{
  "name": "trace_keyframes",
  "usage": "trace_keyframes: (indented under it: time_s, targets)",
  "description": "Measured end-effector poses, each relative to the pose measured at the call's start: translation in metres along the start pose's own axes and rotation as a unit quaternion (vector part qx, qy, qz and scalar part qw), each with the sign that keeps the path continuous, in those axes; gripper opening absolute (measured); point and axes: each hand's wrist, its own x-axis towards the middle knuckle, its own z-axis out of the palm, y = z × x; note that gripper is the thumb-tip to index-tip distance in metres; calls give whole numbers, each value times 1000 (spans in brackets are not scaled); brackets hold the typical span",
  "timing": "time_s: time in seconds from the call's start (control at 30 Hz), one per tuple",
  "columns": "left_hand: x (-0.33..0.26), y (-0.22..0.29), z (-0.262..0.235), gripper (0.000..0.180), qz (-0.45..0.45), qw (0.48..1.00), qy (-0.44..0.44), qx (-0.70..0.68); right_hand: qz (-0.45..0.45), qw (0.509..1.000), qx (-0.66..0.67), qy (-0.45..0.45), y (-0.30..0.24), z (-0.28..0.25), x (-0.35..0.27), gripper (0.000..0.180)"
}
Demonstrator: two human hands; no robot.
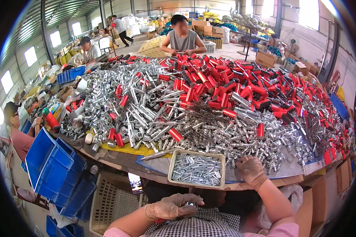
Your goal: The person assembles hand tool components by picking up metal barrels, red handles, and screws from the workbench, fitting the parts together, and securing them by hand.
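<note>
Silver bits [271, 158], near right: my right hand [250, 170] likely picking, grip unclear; calls for a fine pinch. Left hand [177, 206] grasps a dark piece [190, 204].

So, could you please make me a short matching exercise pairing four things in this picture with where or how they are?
Column one
1) left hand
2) right hand
3) small tray
4) phone

Column two
a) cream, holding many slim silver pins
b) at the near edge of the heap of metal parts
c) screen lit, left of the tray
d) above the checked cloth, gripping a small round-ended part

Pairs: 1-d, 2-b, 3-a, 4-c
</note>
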Motion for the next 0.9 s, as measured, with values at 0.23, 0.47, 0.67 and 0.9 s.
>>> trace_keyframes:
  time_s: [0.23,0.47,0.67,0.9]
  targets:
    - [15,-7,5,48,5,969,63,237,-33,995,91,-8,14,-7,10,13]
    - [13,-6,0,60,94,948,95,287,30,667,742,-52,-87,-104,12,16]
    - [-19,-11,-9,57,120,941,159,272,-187,707,673,-111,-129,-92,53,28]
    - [-67,-31,-23,41,165,906,317,225,-253,673,637,-278,-156,-106,177,64]
